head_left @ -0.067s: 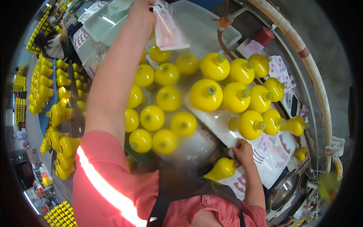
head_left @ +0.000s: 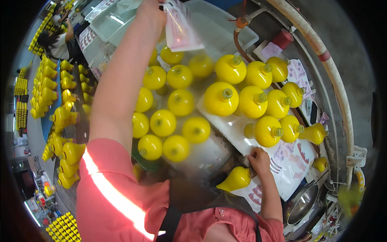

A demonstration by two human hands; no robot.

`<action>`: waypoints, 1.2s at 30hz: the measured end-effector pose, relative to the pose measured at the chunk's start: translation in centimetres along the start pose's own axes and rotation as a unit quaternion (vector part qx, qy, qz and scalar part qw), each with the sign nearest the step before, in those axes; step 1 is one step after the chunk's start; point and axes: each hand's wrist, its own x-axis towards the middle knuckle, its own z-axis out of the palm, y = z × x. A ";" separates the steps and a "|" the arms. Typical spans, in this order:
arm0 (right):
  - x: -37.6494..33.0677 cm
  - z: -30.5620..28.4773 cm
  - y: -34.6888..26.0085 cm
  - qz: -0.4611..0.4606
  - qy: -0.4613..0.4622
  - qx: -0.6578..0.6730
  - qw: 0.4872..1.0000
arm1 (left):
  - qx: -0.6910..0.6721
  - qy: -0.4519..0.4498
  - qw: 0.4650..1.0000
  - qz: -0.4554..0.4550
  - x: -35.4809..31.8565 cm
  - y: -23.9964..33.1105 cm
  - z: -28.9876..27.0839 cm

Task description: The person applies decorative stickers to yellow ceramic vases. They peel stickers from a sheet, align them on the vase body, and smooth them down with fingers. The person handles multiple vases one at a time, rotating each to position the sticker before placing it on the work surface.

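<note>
My left arm stretches far forward to the top edge. There my left hand is closed on a clear plastic sheet with pink print, which hangs over the table. Near my body, my right hand has its fingers pinched together at the pale neck of a glossy yellow bottle. This bottle lies tilted, its tapering end toward my apron; the fingertips partly hide its neck. Several round yellow bottles with clear glass necks stand beyond my right hand, and more yellow bottles stand in the middle.
Printed sheets lie under plastic beside my right hand. A metal bowl is at the right, inside a curved pale pipe. Clear plastic tubs stand at the far side. Rows of yellow bottles and a person are at the left.
</note>
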 end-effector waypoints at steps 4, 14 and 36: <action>-1.1 -2.6 -5.7 -0.050 -0.020 0.113 0.992 | -0.061 -0.036 0.995 -0.071 -3.3 2.4 -0.4; 8.1 -3.4 -28.5 0.022 -0.284 0.745 0.603 | -0.035 -0.006 0.999 -0.030 -12.2 2.7 -6.7; 1.1 -2.1 -26.2 0.182 -0.269 0.597 0.734 | -0.127 0.098 0.981 -0.107 -31.9 -3.2 -26.5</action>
